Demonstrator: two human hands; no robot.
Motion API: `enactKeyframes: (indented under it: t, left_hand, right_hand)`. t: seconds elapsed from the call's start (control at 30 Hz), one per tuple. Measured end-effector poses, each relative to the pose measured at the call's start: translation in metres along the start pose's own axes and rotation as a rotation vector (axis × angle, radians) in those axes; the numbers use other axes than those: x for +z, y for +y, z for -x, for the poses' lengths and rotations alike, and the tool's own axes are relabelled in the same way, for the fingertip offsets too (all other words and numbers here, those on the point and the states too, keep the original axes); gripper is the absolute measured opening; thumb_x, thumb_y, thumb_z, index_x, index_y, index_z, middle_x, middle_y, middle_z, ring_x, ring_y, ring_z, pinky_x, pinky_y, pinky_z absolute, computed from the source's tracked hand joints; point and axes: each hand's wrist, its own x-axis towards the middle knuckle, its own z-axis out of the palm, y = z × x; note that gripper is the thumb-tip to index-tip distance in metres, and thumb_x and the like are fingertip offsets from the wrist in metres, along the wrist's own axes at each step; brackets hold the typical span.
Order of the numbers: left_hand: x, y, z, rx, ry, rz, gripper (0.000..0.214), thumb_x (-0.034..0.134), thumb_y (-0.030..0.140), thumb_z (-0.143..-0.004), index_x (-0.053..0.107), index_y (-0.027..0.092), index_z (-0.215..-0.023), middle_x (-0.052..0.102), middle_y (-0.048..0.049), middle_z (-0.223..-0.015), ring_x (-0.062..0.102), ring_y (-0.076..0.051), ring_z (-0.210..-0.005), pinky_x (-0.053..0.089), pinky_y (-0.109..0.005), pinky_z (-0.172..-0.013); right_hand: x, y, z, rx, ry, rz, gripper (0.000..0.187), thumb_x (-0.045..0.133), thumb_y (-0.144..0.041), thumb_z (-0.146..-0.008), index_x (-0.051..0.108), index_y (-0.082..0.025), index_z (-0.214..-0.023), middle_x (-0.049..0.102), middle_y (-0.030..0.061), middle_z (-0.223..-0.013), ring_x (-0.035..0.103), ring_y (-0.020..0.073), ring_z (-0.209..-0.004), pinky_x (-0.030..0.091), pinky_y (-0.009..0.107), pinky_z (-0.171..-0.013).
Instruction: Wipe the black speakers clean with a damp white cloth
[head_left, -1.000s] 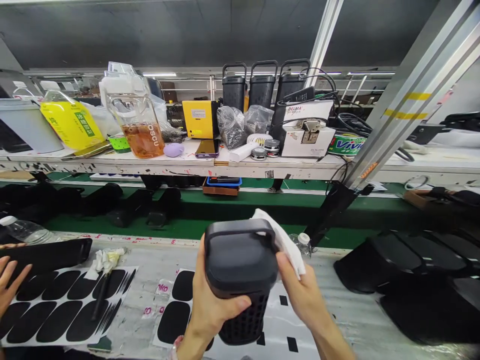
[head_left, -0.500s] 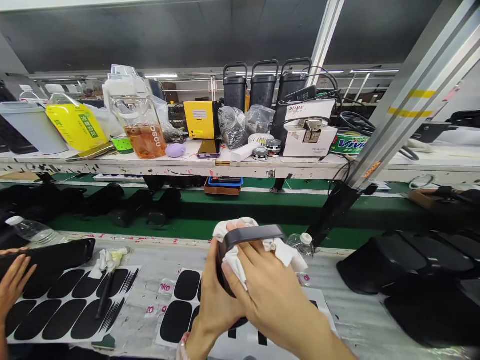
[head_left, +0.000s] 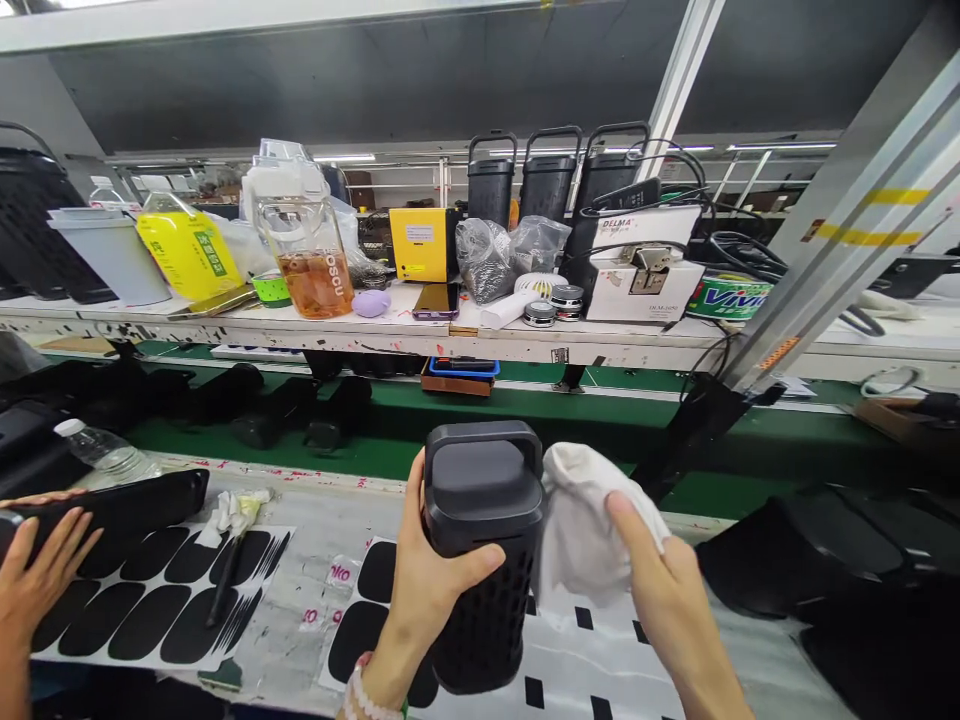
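Observation:
A black lantern-shaped housing with a carry handle and perforated sides stands tilted above the bench in front of me. My left hand grips it from the left, thumb across its front. Just to its right, my right hand pinches a white cloth, which hangs beside the housing's upper edge. Below lies a white sheet of black stickers, partly hidden by the housing and my left arm.
At the left, a co-worker's hands hold a long black part. Another sticker sheet carries a black-handled brush. Black housings sit at the right. A shelf with bottles and boxes runs across the back.
My right hand has moved right, off the housing's top, taking the cloth with it. The housing's top and front now show. My view has shifted slightly left.

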Motion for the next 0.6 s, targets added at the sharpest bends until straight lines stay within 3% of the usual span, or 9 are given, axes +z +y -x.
enactKeyframes:
  t: [0.07,0.13,0.2,0.3,0.37,0.43,0.5,0.6]
  left_hand:
    - [0.005,0.000,0.002,0.012,-0.013,-0.020,0.106,0.080,0.048,-0.057,0.024,0.023,-0.143,0.050,-0.0109,-0.135,0.051,-0.028,-0.122,0.045,-0.040,-0.101]
    - [0.013,-0.003,0.010,0.034,-0.003,-0.142,0.110,0.082,0.046,-0.054,0.021,0.024,-0.144,0.046,-0.0124,-0.137,0.050,-0.031,-0.123,0.042,-0.047,-0.102]
    - [0.021,-0.010,0.020,0.101,0.032,-0.339,0.116,0.084,0.042,-0.052,0.017,0.027,-0.145,0.042,-0.0141,-0.139,0.046,-0.035,-0.125,0.038,-0.055,-0.104]
    - [0.022,-0.017,0.033,0.239,0.031,-0.581,0.124,0.086,0.040,-0.050,0.008,0.027,-0.146,0.035,-0.0182,-0.140,0.039,-0.040,-0.129,0.035,-0.063,-0.101]
    - [0.012,-0.014,0.032,0.226,-0.139,-0.651,0.130,0.087,0.040,-0.047,0.005,0.029,-0.147,0.027,-0.0185,-0.144,0.036,-0.041,-0.130,0.039,-0.063,-0.099]
    - [-0.003,-0.007,0.022,0.187,-0.388,-0.688,0.131,0.089,0.040,-0.043,0.008,0.032,-0.147,0.020,-0.0164,-0.148,0.031,-0.042,-0.134,0.039,-0.062,-0.101]
    - [-0.014,-0.002,0.008,0.199,-0.577,-0.672,0.128,0.088,0.040,-0.044,0.013,0.033,-0.147,0.023,-0.0145,-0.150,0.029,-0.041,-0.136,0.035,-0.060,-0.104]
    - [-0.018,-0.003,-0.003,0.200,-0.611,-0.611,0.128,0.087,0.035,-0.047,0.007,0.032,-0.148,0.040,-0.0118,-0.142,0.043,-0.036,-0.127,0.040,-0.054,-0.103]
  right_hand:
    - [0.001,-0.013,-0.007,0.092,0.160,-0.076,0.052,0.055,-0.065,-0.079,0.067,-0.016,-0.064,0.057,0.0034,-0.052,0.055,0.0209,-0.056,0.042,0.027,-0.046]
    - [0.007,-0.028,-0.015,0.054,0.206,-0.131,0.047,0.058,-0.062,-0.078,0.067,-0.017,-0.066,0.061,0.0038,-0.058,0.058,0.0217,-0.065,0.046,0.027,-0.056]
    - [0.017,-0.041,-0.023,-0.011,0.115,-0.215,0.038,0.063,-0.054,-0.076,0.066,-0.018,-0.068,0.063,0.0032,-0.064,0.059,0.0211,-0.070,0.046,0.027,-0.062]
    - [0.032,-0.050,-0.035,0.063,0.001,-0.471,0.028,0.071,-0.043,-0.066,0.059,-0.019,-0.059,0.056,-0.0007,-0.056,0.051,0.0164,-0.055,0.042,0.026,-0.050]
    - [0.038,-0.051,-0.040,0.128,-0.023,-0.635,0.025,0.071,-0.037,-0.060,0.054,-0.020,-0.052,0.050,-0.0026,-0.051,0.044,0.0134,-0.048,0.037,0.025,-0.044]
    - [0.041,-0.050,-0.042,0.099,-0.126,-0.703,0.027,0.069,-0.033,-0.058,0.050,-0.021,-0.045,0.044,-0.0027,-0.046,0.039,0.0121,-0.045,0.033,0.026,-0.042]
    - [0.043,-0.048,-0.043,0.057,-0.230,-0.707,0.031,0.065,-0.034,-0.060,0.045,-0.022,-0.039,0.039,-0.0022,-0.041,0.034,0.0121,-0.043,0.031,0.027,-0.041]
    - [0.046,-0.045,-0.049,-0.030,-0.153,-0.596,0.033,0.057,-0.040,-0.066,0.047,-0.023,-0.039,0.035,-0.0020,-0.038,0.033,0.0134,-0.040,0.033,0.029,-0.041]
